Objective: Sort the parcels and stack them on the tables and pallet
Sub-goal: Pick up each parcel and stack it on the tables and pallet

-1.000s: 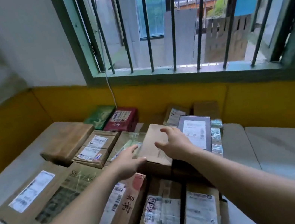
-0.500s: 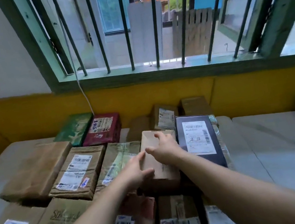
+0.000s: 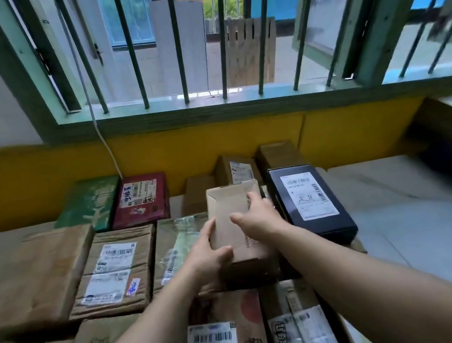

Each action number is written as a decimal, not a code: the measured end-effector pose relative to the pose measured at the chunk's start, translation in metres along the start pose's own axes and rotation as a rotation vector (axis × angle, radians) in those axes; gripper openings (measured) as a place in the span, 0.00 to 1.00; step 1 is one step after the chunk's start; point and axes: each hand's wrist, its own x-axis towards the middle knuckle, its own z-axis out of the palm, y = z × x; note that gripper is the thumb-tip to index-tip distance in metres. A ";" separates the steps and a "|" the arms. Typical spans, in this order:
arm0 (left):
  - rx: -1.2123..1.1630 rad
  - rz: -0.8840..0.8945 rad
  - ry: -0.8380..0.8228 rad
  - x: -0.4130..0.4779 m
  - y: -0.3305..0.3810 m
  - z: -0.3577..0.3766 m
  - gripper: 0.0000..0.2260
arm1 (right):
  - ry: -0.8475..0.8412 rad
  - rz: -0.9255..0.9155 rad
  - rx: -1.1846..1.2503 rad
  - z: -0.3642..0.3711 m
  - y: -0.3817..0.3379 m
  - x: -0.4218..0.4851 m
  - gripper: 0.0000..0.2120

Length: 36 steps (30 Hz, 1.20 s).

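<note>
Both hands are on the plain brown box (image 3: 233, 209) in the middle of the pile. It lies wedged between the plastic-wrapped parcel (image 3: 176, 240) on its left and the black box (image 3: 308, 202) on its right, resting on other parcels on the desk (image 3: 405, 200).

A second ago the hands lay flatter across its top. Now the left hand (image 3: 206, 255) has slid to the near left corner, with the thumb over the top face and the fingers down the side, clamping that corner. The right hand (image 3: 258, 223) has shifted to the far right edge, and its fingers curl down into the narrow gap next to the black box. So the fingers of both hands are closed on the box rather than merely resting on it.

The box itself has hardly moved from its slot, and I cannot tell whether it is lifted clear of what lies under it. To me this looks like a grip being settled: either the box is being squared into this row or it is about to be pulled out for another stack. The tight fit against the black box could drag that neighbour along.
</note>
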 end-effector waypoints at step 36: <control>0.456 0.798 -0.790 -0.219 0.227 0.595 0.35 | 1.124 0.248 0.447 -0.422 0.450 -0.356 0.33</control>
